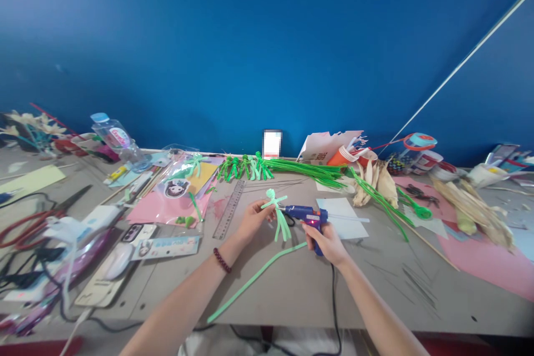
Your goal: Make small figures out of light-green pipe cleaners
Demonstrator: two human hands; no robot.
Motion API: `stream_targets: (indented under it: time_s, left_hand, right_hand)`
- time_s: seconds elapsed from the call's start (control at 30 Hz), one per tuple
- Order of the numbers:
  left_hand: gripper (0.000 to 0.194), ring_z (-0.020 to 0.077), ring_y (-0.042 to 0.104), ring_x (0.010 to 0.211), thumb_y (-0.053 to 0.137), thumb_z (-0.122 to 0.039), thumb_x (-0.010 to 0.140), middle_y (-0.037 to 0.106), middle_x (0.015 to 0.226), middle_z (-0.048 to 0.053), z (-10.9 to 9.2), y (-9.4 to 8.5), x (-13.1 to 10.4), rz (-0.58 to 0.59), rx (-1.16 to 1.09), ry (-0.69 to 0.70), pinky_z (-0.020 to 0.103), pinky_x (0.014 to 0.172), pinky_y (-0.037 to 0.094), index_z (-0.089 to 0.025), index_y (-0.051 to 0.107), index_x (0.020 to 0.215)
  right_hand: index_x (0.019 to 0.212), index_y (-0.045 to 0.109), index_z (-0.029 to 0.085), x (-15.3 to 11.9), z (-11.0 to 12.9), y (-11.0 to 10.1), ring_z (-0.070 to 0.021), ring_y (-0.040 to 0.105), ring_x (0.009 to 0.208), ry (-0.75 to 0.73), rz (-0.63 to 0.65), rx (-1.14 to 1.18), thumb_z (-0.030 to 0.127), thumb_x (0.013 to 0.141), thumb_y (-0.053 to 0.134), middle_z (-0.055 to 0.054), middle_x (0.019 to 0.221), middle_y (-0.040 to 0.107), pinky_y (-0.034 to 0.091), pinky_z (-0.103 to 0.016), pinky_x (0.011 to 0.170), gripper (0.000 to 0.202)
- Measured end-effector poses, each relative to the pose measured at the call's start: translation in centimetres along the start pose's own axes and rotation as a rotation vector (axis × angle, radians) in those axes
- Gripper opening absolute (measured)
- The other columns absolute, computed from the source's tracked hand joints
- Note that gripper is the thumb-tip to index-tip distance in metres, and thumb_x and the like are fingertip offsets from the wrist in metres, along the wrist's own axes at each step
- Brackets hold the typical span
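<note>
My left hand (255, 219) pinches a pale green pipe-cleaner figure (282, 227) with a round head, arms and several hanging strands. Wrapped round the handle of a blue hot glue gun (306, 214) is my right hand (327, 243). The gun's nozzle points left and meets or nearly meets the figure's middle; I cannot tell if it touches. A clear glue stick (348, 218) juts from the gun's back end. On the table below lies one loose pale green pipe cleaner (254, 280), slightly bent.
Behind my hands are several green pipe-cleaner figures (246, 167) and a bundle of green pipe cleaners (312, 171). A ruler (229, 208) lies to the left, near a phone (114, 267) and scissors (41, 221). Dried husks (377, 183) stand right. The gun's cord (334, 300) crosses the table's front edge.
</note>
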State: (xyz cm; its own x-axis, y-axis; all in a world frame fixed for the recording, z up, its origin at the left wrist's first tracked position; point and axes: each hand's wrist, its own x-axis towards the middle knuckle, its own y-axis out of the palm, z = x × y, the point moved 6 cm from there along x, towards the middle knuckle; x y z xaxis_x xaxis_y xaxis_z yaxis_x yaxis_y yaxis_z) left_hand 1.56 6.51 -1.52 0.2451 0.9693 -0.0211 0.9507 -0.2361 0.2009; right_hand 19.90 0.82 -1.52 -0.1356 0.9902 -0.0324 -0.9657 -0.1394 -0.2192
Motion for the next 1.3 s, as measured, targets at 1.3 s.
stream_targets:
  time_s: [1.3]
  left_hand:
    - [0.027,0.0101,0.051,0.052,0.07,-0.039,0.071,0.06,0.056,0.002,0.0,0.0,0.0,0.011,-0.017,0.004,0.023,0.055,0.039,-0.013,0.066,0.062]
  right_hand:
    - [0.073,0.06,0.015,-0.1,-0.2,0.1,-0.0114,0.046,0.04,0.026,0.001,0.043,0.05,0.08,0.053,0.002,0.041,0.053,0.037,-0.024,0.044,0.036]
